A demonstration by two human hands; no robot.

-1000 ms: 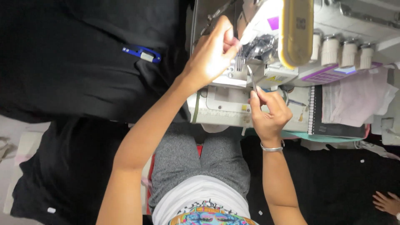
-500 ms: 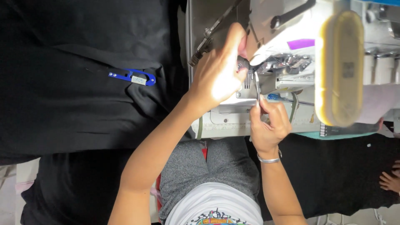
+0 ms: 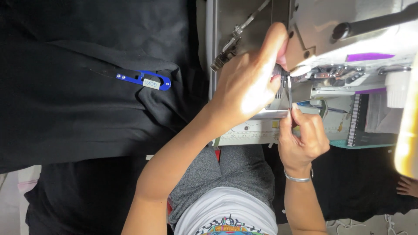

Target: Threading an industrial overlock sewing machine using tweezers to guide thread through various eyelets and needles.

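Note:
My left hand (image 3: 248,91) reaches up to the needle area of a white sewing machine (image 3: 348,26); its fingertips press against the machine head next to the presser foot (image 3: 331,72). Just below, my right hand (image 3: 300,137), with a silver bracelet on the wrist, pinches thin metal tweezers (image 3: 289,89). The tweezer tips point up toward the needle area, right beside my left fingers. What the tips hold is too small to tell.
Black fabric (image 3: 87,122) covers the table to the left, with blue thread snips (image 3: 146,80) lying on it. A spiral notebook (image 3: 363,126) sits right of the machine base. Another person's hand (image 3: 407,187) shows at the right edge. My grey-clad lap (image 3: 226,182) is below.
The view has closed in on the needle area. My right hand has brought the tweezers up to the needle, next to my left fingers, which stay at the machine head.

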